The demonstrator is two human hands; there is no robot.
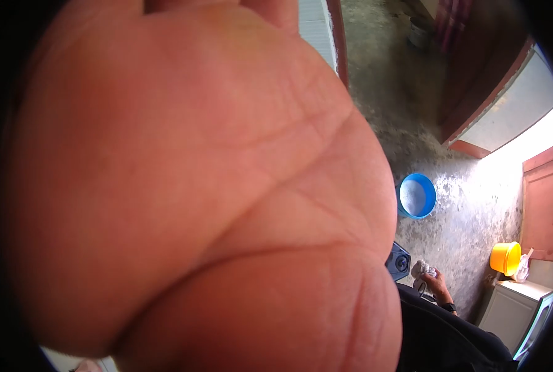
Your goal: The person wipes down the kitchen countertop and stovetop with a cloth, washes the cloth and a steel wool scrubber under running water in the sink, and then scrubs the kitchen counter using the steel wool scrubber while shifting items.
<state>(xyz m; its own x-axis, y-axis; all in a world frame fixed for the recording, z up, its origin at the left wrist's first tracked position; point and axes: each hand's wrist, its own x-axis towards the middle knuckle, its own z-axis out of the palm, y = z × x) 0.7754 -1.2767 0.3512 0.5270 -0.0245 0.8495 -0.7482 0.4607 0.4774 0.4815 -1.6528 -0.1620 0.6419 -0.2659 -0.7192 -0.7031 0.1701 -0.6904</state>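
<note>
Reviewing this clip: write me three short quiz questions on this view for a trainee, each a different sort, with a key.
1. Multiple choice: the tub beside the edge of the large palm is which colour?
A) yellow
B) blue
C) green
2. Fill in the blank: the hand at lower right has a dark band around its ____.
3. True or false: that hand at lower right is empty.

Key:
1. B
2. wrist
3. False; it holds a pale, bunched item.

Worn concrete floor (468, 214), from where I stand.
The blue basin (416, 196) sits on it, whitish inside; the yellow tub (505, 259) and pale cabinet (510, 313) are nearer the door side, apart from the basin.
</note>
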